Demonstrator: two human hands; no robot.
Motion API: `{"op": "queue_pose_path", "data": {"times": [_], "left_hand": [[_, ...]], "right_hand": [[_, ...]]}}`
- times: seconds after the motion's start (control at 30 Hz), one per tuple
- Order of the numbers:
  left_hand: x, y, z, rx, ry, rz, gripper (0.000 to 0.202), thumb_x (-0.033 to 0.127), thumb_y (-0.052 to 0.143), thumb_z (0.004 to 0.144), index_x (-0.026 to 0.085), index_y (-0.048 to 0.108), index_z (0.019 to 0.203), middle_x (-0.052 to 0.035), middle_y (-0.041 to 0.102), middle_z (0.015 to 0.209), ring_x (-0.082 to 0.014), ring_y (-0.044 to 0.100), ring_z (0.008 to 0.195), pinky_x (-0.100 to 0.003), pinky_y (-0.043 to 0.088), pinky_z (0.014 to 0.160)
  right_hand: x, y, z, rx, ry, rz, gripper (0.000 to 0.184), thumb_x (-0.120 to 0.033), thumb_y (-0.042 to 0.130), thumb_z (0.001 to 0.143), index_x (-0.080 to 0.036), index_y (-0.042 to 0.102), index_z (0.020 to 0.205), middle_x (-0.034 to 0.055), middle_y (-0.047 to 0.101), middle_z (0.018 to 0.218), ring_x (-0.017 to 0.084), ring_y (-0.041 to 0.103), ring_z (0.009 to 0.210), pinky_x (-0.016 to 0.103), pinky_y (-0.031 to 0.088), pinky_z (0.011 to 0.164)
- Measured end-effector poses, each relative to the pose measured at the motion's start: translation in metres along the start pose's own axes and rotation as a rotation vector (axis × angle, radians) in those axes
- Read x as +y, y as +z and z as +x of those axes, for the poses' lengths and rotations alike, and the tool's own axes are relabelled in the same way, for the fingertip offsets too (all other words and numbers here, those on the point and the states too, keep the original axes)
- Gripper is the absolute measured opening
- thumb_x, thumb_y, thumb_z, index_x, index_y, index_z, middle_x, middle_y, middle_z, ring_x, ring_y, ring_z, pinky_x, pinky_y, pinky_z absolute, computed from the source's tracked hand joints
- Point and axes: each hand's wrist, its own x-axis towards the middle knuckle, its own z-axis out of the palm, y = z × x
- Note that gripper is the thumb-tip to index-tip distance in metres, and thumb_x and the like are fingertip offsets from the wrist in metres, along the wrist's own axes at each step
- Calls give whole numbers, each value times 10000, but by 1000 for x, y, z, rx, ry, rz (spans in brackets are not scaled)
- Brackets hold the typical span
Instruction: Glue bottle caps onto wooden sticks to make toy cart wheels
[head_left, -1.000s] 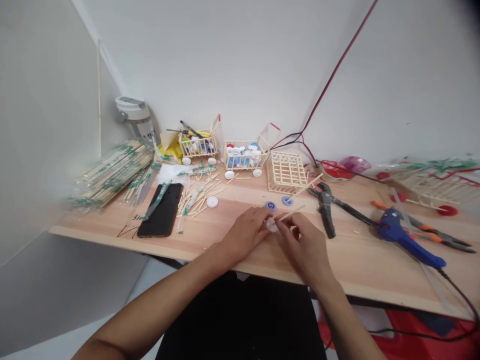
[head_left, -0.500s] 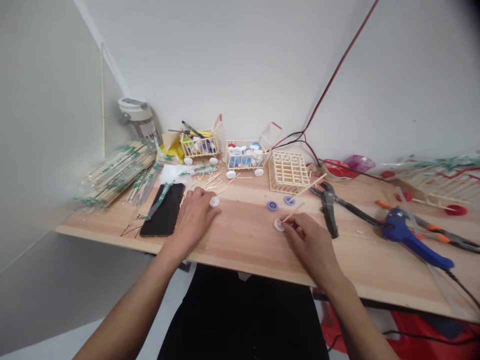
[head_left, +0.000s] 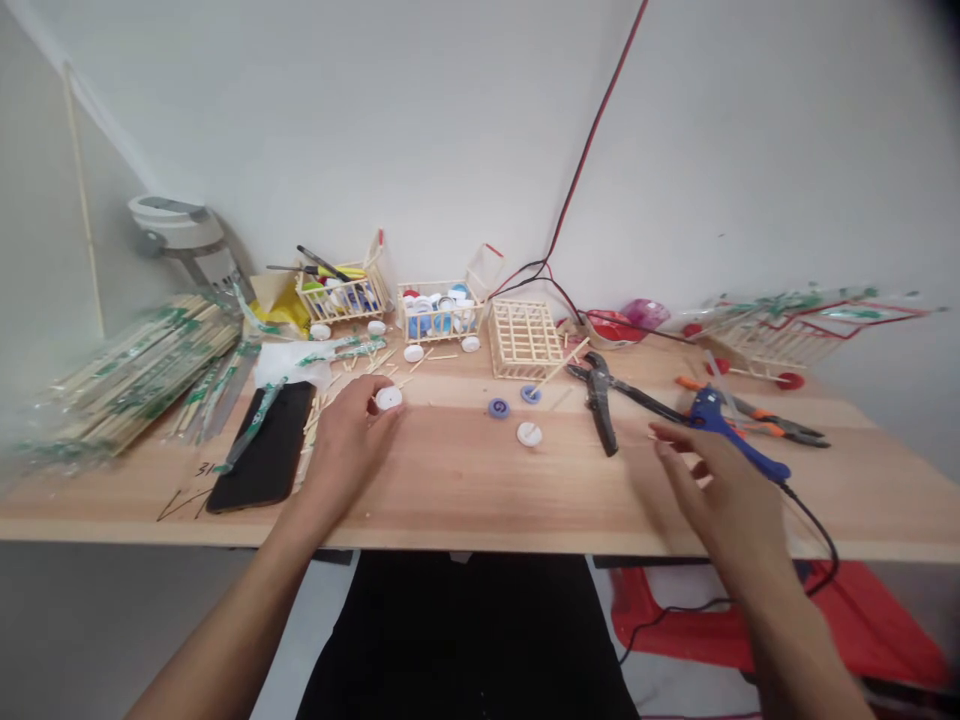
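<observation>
Nearest us, our right hand (head_left: 724, 490) hangs over the bench (head_left: 450, 490), its fingers curled and thumb and forefinger brought close; we cannot tell whether anything sits between the tips. Our left hand (head_left: 352, 430) pinches a white cap (head_left: 388, 399) at its rim, between thumb and fingers. That cap lies roughly level, round face up with a small dark dot at its middle, so its axis points upward; being a flat disc, it has no long side.

Left of the left hand lies a phone (head_left: 259, 455), its long axis running away from us and leaning a little to the right. Between our hands, closer to the right one, a second white cap (head_left: 529, 434) lies flat, a short pale mark across its inside.

Just beyond that cap are a plain blue cap (head_left: 499, 408) and a blue cap with a stick (head_left: 531, 394); the stick slants up, away and to the right. Left of our right hand and a bit farther off are the black pliers (head_left: 602, 410), one handle towards us, the other off to the right. Behind the right hand rests a blue glue gun (head_left: 709, 408), its handle slanting towards us and rightward.

Farther out, between our hands, stands a stick basket (head_left: 525, 340).
</observation>
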Motion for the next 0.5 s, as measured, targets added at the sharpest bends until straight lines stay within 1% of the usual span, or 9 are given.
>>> {"op": "queue_pose_path", "data": {"times": [0.03,0.07,0.13,0.2,0.3,0.37,0.4,0.5], "left_hand": [[4,-1,1,0,-19,-40,222,303,581,829,192,608,1019,-28,664,921,-174,576,754,-300,438,735],[7,-2,2,2,-35,-74,244,315,596,816,193,614,1027,-23,668,912,-166,574,734,-293,436,720],[12,0,4,-10,-53,-137,277,344,618,797,191,626,1028,-20,672,895,-161,574,719,-288,432,698],[15,4,6,-51,-56,-214,285,369,628,787,185,637,1005,-22,674,884,-163,584,726,-288,437,694],[20,15,6,-134,-49,-331,280,354,630,782,184,642,1004,-26,680,928,-160,598,754,-290,452,721],[24,22,4,-177,-57,-362,319,325,641,772,187,629,1060,-22,679,914,-156,595,752,-288,454,720],[26,25,2,-202,-60,-390,330,307,644,768,185,618,1073,-22,679,913,-157,600,764,-285,458,720],[31,31,-2,-258,-58,-443,265,284,663,748,182,624,989,-17,678,905,-156,608,798,-278,465,740]], "right_hand": [[10,-8,1,13,41,-65,307,-393,507,877,-207,681,1049,90,697,950,166,549,590,320,444,603],[21,-15,3,0,93,-141,301,-376,518,876,-212,672,1076,106,693,1008,177,565,615,332,447,627],[40,-26,5,9,161,-289,319,-367,529,871,-197,666,1104,153,685,1055,254,619,784,362,440,668],[54,-31,7,-43,192,-408,392,-383,479,896,-161,636,1178,195,662,1118,313,614,941,383,433,716],[66,-28,14,-217,221,-492,477,-403,376,941,-106,569,1260,243,615,1207,346,598,1022,394,413,771],[68,-23,19,-314,244,-553,513,-423,296,963,-103,528,1291,255,597,1223,368,592,1041,409,393,769],[69,-21,22,-345,257,-588,527,-432,262,970,-105,512,1299,258,597,1214,381,588,1051,420,382,769],[71,-14,30,-394,308,-650,532,-445,229,972,-113,491,1296,258,615,1156,394,584,1076,451,358,799]]}}
